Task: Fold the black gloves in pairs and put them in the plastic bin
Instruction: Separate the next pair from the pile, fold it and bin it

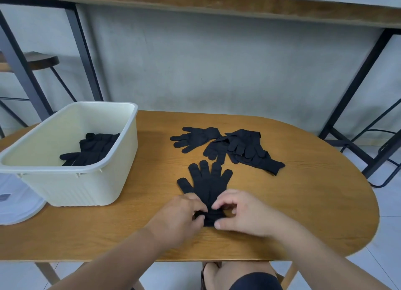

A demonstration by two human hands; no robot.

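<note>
I am sitting at the wooden table (303,202), which is filling the lower half of the frame. The cream plastic bin (71,181) is standing at the left, already holding folded black gloves (93,147). A loose heap of gloves (236,147) is lying right of centre, well apart from the bin. Just below that heap, the glove pair (206,186) I am working on is lying flat with its fingers pointing toward the top of the frame. My left hand (180,216) and right hand (240,213) are both pinching its cuff, fingers curled onto the bunched fabric, almost touching each other. I am judging that the cuff fold is just starting. The risk is that the two layers may be slipping out of line as I am rolling, since the knit looks soft, so the pair could be coming apart before reaching the bin.
</note>
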